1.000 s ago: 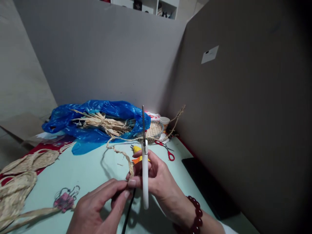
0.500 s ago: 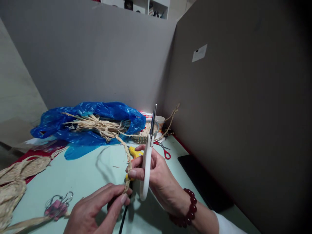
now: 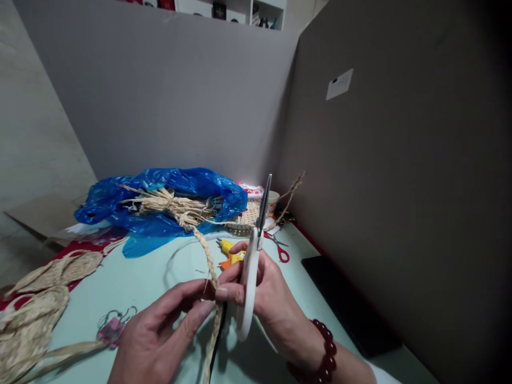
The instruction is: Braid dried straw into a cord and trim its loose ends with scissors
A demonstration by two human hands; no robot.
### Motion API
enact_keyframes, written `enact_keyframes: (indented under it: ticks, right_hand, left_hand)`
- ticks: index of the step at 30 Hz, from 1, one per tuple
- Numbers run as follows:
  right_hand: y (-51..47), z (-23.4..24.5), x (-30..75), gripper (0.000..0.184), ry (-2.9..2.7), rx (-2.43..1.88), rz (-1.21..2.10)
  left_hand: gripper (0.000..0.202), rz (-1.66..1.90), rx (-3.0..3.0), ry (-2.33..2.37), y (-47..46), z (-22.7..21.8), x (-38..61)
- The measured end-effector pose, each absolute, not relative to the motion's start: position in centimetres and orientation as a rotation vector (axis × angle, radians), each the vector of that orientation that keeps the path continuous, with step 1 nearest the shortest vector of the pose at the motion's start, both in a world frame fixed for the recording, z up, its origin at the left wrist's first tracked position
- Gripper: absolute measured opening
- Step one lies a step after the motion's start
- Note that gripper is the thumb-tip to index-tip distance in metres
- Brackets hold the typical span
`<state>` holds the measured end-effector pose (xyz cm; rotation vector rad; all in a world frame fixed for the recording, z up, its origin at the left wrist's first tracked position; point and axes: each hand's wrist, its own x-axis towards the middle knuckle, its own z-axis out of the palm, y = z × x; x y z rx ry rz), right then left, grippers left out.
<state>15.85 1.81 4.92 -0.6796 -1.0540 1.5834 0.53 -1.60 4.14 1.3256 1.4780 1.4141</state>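
A plaited straw braid (image 3: 208, 255) runs from a tied straw bundle (image 3: 176, 205) down between my hands and past the lower edge. My right hand (image 3: 268, 290) pinches the braid between thumb and finger. It also holds white-handled scissors (image 3: 250, 288), their blades pointing up and away from the braid. On the braid's left side, my left hand (image 3: 168, 325) has thumb and forefinger closed at its edge, where a thin stray fibre sticks up. The exact hold of these fingertips is partly hidden.
A blue plastic bag (image 3: 120, 186) lies around the straw bundle. Behind my right hand are a yellow glue gun (image 3: 226, 247), red-handled scissors (image 3: 284, 255) and a paper cup (image 3: 273, 200). Woven straw pieces (image 3: 36, 314) and a pink clip (image 3: 110, 332) lie left. A dark panel (image 3: 352, 304) lies right.
My left fingers have moved up the braid to just beside my right thumb, leaving the lower braid hanging free. The right hand keeps the scissors and braid. The view has shifted slightly left.
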Motion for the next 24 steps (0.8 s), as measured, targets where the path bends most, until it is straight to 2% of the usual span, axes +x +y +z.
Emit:
enact_keyframes:
  ticks: [7, 18, 24]
  right_hand:
    - [1.0, 4.1, 14.7, 0.067, -1.053, -0.697, 1.59]
    - [1.1, 3.8, 14.7, 0.068, -1.033, -0.718, 1.688]
    - [1.0, 3.7, 14.8, 0.068, -1.061, -0.705, 1.773]
  left_hand:
    - [0.018, 1.407, 1.188, 1.245, -1.2, 4.4, 0.0]
    - [0.029, 1.366, 0.809, 1.19, -0.8, 3.7, -0.9]
    - [0.027, 1.417, 0.811, 1.24, -0.7, 3.8, -1.2]
